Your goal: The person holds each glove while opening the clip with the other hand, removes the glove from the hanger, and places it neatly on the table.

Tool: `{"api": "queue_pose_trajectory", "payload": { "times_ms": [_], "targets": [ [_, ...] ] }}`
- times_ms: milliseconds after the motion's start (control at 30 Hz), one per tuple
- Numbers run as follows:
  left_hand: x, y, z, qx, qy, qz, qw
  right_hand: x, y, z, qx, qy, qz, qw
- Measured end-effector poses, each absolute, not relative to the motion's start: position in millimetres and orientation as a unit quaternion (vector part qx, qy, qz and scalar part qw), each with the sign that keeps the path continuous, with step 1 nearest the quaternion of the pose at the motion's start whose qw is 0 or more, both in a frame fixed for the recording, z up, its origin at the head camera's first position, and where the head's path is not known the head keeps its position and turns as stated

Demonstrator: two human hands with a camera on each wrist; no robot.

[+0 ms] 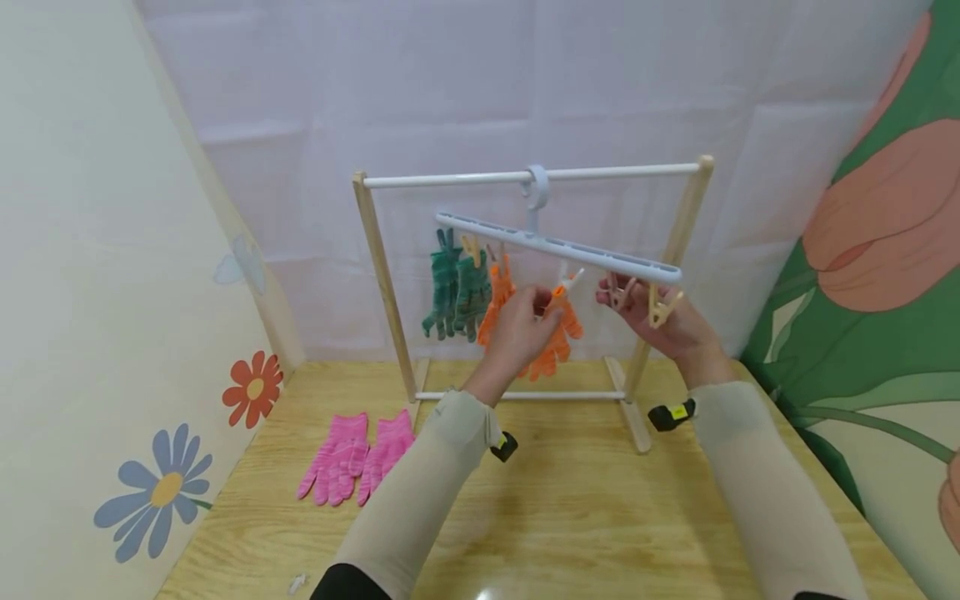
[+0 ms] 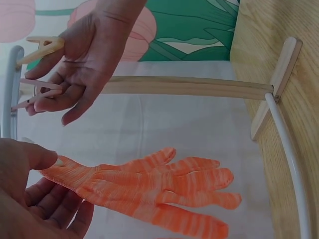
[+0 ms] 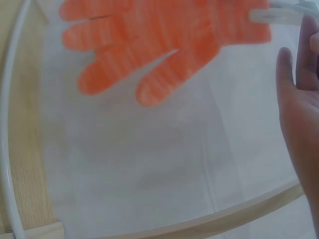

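Observation:
My left hand [image 1: 522, 329] pinches an orange striped glove [image 2: 149, 181] at its cuff, thumb on top, fingers beneath. A white clothespin [image 3: 274, 17] sits on that cuff, under the pale blue clip hanger [image 1: 555, 244]. Close to the hanger's right end, my right hand [image 2: 92, 57] has loosely bent fingers behind a pink clothespin [image 1: 619, 292]; whether they touch it is unclear. A yellow clothespin [image 1: 662, 307] hangs beside that hand. Another orange glove [image 1: 498, 292], partly covered by my left hand, and two green gloves [image 1: 444, 287] hang to the left.
The hanger hooks over the white top bar [image 1: 622, 172] of a wooden-sided rack [image 1: 386, 292] and slopes down to the right. Two pink gloves [image 1: 337, 458] lie on the wooden table [image 1: 570, 517], left of the rack. A white cloth [image 1: 450, 92] covers the back.

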State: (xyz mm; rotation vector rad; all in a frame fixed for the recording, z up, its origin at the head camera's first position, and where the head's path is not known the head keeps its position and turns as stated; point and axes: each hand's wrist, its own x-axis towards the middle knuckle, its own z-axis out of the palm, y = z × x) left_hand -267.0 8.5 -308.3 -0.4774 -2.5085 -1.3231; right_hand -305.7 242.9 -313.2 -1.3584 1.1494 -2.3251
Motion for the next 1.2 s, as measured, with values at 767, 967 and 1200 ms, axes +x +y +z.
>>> {"api": "queue_pose_trajectory", "payload": {
  "times_ms": [767, 967, 1200],
  "targets": [
    [-270, 11, -305, -0.185, -0.855, -0.456, 0.162, -310, 245, -319, -0.439, 0.355, -0.812, 0.146],
    [-268, 12, -304, -0.194, -0.857, -0.449, 0.162, -309, 244, -320, -0.464, 0.404, -0.778, 0.129],
    [-266, 13, -303, -0.206, -0.855, -0.448, 0.160, -297, 234, -304, -0.384, 0.495, -0.778, 0.043]
  ]
}}
